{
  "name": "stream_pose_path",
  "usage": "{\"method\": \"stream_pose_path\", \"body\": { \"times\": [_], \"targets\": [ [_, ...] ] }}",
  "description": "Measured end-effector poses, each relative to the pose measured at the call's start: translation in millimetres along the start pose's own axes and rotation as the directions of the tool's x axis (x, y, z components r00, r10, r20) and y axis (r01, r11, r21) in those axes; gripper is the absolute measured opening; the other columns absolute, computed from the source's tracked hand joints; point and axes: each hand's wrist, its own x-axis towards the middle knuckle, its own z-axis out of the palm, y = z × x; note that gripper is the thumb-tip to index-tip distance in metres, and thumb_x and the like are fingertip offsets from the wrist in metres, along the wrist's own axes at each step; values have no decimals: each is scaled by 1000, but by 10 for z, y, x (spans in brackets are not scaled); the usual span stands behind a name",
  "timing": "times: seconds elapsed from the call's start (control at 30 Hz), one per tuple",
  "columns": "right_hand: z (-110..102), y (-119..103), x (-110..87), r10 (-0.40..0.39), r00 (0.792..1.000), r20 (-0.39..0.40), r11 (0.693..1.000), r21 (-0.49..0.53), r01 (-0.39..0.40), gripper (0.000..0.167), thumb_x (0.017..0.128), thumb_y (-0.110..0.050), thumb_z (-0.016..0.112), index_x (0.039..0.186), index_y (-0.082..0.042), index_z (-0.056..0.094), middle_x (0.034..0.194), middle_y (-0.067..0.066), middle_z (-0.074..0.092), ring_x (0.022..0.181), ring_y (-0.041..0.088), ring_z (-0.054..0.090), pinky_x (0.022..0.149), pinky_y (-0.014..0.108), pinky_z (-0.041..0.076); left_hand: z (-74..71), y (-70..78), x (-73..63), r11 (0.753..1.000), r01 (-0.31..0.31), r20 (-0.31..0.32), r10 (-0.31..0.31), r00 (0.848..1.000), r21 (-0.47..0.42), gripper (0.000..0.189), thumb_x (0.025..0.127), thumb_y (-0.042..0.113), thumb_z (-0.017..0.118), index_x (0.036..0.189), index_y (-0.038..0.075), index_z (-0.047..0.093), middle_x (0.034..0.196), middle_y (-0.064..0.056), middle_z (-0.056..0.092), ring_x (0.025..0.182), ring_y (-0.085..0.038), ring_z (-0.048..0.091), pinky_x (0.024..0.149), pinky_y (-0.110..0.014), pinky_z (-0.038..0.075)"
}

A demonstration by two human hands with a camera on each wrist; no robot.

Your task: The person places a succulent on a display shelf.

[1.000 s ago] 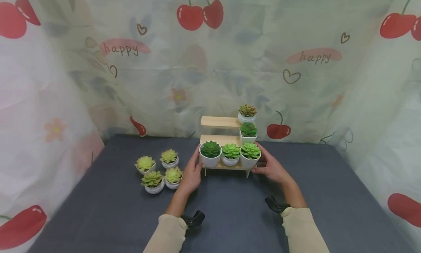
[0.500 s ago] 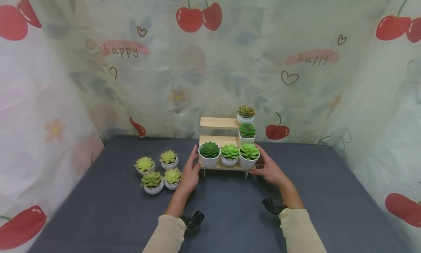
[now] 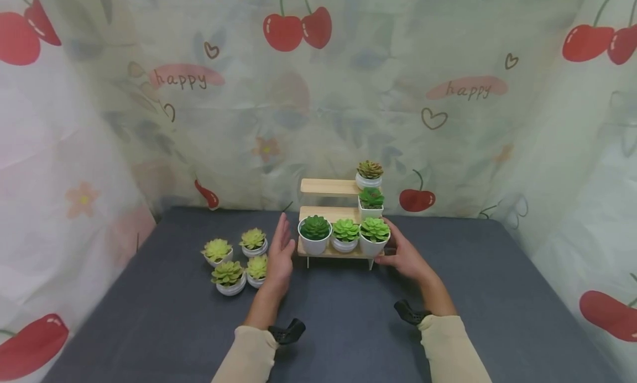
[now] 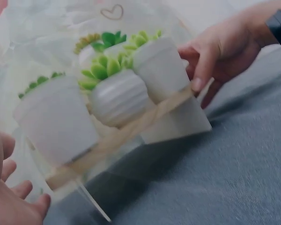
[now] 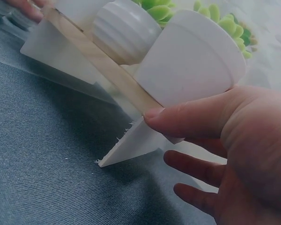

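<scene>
A three-tier wooden plant stand (image 3: 325, 187) with white legs stands on the dark cloth. Its bottom tier bears a dark green potted succulent (image 3: 315, 228) and two bright green potted succulents, a small one (image 3: 345, 230) and a larger one (image 3: 374, 231). At the right end of the middle tier sits a square-potted succulent (image 3: 371, 198); above it, a reddish-brown succulent (image 3: 370, 170). My right hand (image 3: 408, 256) holds the stand's right end, thumb (image 5: 192, 115) on the bottom board's front corner. My left hand (image 3: 278, 261), fingers extended, is apart from the stand's left end.
Several yellow-green succulents in white pots, one of them a round ribbed pot (image 3: 230, 286), stand close together left of my left hand. A cherry-printed curtain (image 3: 328, 123) hangs behind and beside the dark tablecloth (image 3: 343, 328).
My left hand has let go of the stand's left side and moved left towards the loose succulents. My right hand stays at the stand's right end. The view has shifted slightly.
</scene>
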Motion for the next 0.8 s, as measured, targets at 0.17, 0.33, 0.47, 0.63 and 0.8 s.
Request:
{"method": "stream_pose_path", "body": {
  "times": [0.17, 0.33, 0.47, 0.63, 0.8],
  "targets": [
    [-6, -2, -6, -5, 1000, -3, 1000, -5, 5, 100, 78, 6, 77, 155, -9, 16, 142, 28, 42, 115, 45, 53, 93, 61, 42, -37, 204, 2, 997, -77, -33, 77, 996, 1, 60, 103, -1, 34, 157, 20, 19, 159, -10, 20, 144, -32, 20, 114, -50, 21],
    [-4, -1, -14, -8, 1000, -4, 1000, -3, 8, 100, 78, 5, 77, 155, -9, 16, 141, 29, 44, 114, 44, 53, 93, 59, 44, -105, 496, -46, 990, -127, -44, 130, 991, 60, 62, 103, 1, 40, 157, 23, 19, 157, -11, 24, 140, -32, 30, 109, -52, 29],
    [-5, 3, -19, -3, 1000, -10, 1000, -9, 3, 100, 78, 5, 77, 156, -10, 16, 141, 28, 44, 114, 44, 53, 92, 59, 44, -160, 703, -78, 983, -168, -54, 173, 983, 79, 68, 99, 0, 51, 157, 20, 20, 153, -12, 30, 134, -31, 38, 105, -51, 35],
    [16, 5, -13, 3, 1000, -10, 1000, -15, -4, 100, 78, 5, 78, 155, -10, 17, 141, 28, 45, 114, 43, 54, 93, 59, 44, -324, 828, -95, 966, -223, -105, 238, 966, 132, 66, 94, -1, 61, 152, 18, 34, 145, -8, 41, 128, -26, 44, 101, -46, 38],
    [5, -19, -24, 7, 1000, -9, 1000, -19, -7, 100, 78, 6, 77, 156, -9, 16, 142, 28, 44, 115, 43, 54, 93, 58, 44, -495, 953, -137, 953, -243, -133, 269, 954, 183, 56, 94, 0, 62, 145, 12, 45, 143, -5, 45, 128, -24, 44, 99, -41, 40]
  ]
}}
